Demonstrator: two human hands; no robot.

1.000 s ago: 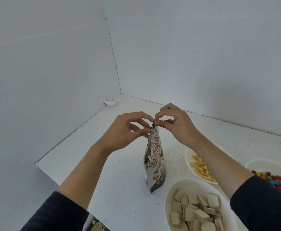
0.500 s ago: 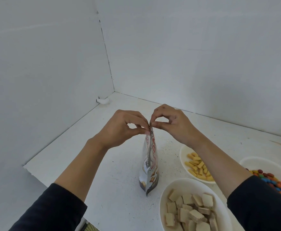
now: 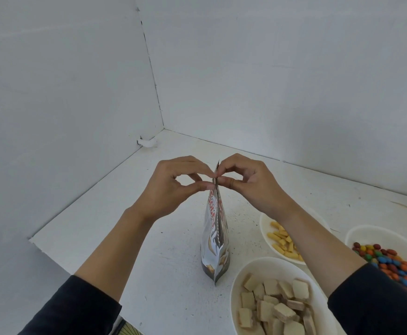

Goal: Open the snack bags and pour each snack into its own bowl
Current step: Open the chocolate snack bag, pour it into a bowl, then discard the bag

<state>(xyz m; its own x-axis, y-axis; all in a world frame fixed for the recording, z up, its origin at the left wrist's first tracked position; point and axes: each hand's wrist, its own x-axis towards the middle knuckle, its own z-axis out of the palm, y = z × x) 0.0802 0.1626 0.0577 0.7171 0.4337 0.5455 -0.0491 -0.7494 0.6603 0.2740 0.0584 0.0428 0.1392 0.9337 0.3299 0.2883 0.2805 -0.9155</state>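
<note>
A silver and brown snack bag point(image 3: 215, 240) stands upright on the white table, seen edge-on. My left hand point(image 3: 173, 187) pinches the left side of its top seal between thumb and forefinger. My right hand point(image 3: 248, 182) pinches the right side of the same seal. The top edge looks closed. To the right of the bag sit three white bowls: one with wafer pieces point(image 3: 277, 305) nearest me, one with yellow sticks point(image 3: 282, 243) partly hidden by my right forearm, and one with coloured candies point(image 3: 386, 262) at the far right.
White walls meet in a corner behind the table point(image 3: 130, 238). A small white fitting point(image 3: 147, 142) sits at the base of the left wall. The table's left edge runs close to my left forearm. A patterned object point(image 3: 127, 331) peeks out at the bottom edge.
Both hands stay pinched on the bag's top. The bag has turned from showing its printed face to standing edge-on, and it now stands more upright.
</note>
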